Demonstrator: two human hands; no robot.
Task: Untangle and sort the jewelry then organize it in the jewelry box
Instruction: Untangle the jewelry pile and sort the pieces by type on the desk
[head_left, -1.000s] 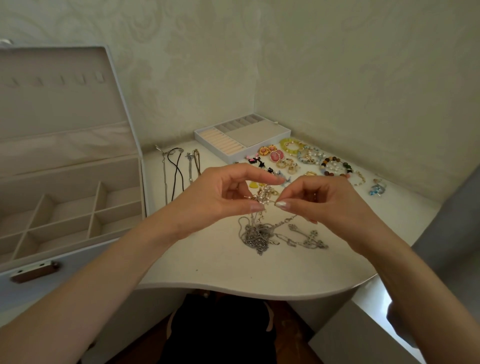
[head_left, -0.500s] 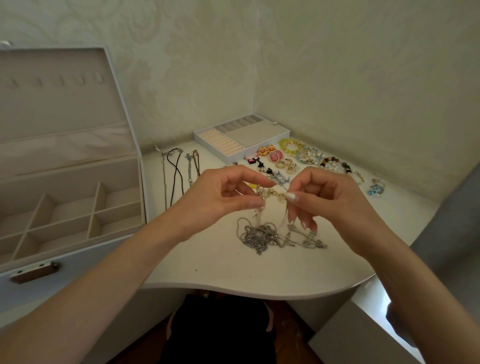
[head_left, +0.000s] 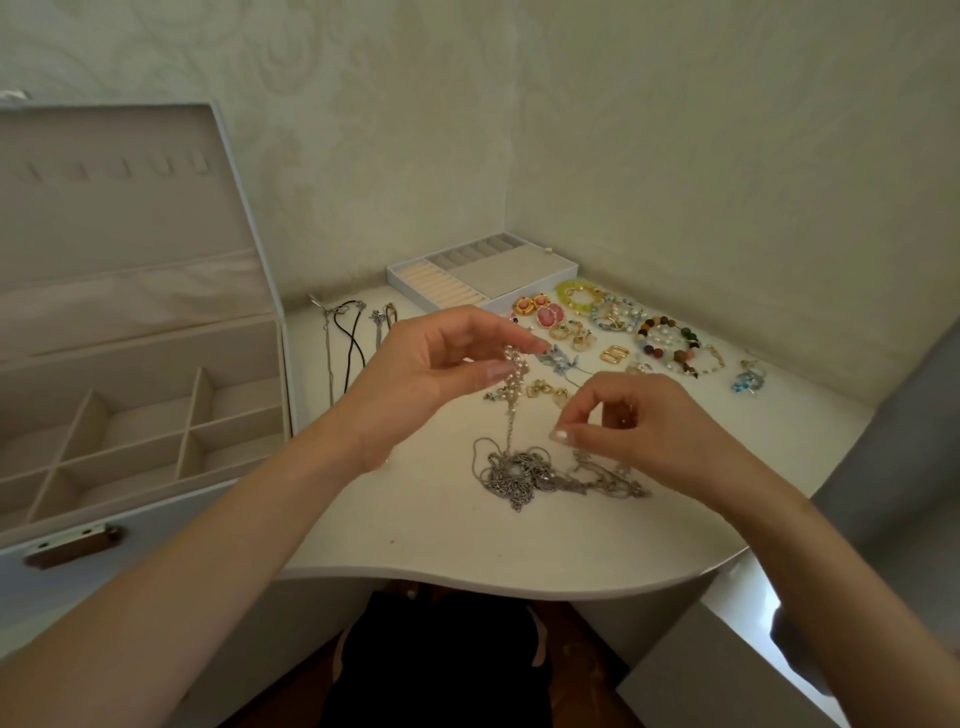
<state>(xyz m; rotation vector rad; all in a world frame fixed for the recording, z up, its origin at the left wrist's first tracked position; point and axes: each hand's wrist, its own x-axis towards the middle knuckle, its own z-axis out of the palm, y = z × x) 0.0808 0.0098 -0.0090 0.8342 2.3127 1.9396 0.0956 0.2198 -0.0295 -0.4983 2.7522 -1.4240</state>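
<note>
Hands are held above the tangle: a beaded chain is pinched by the left hand; whether anything is gripped by the right hand, fingers curled, cannot be told. Slack should be eased out, never yanked. Left of the tangle, the jewelry box is propped open.

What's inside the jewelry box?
The jewelry box shows only bare divided compartments, no jewelry. Its front wall partly hides the nearest ones, and the frame cuts off its left part.
</note>
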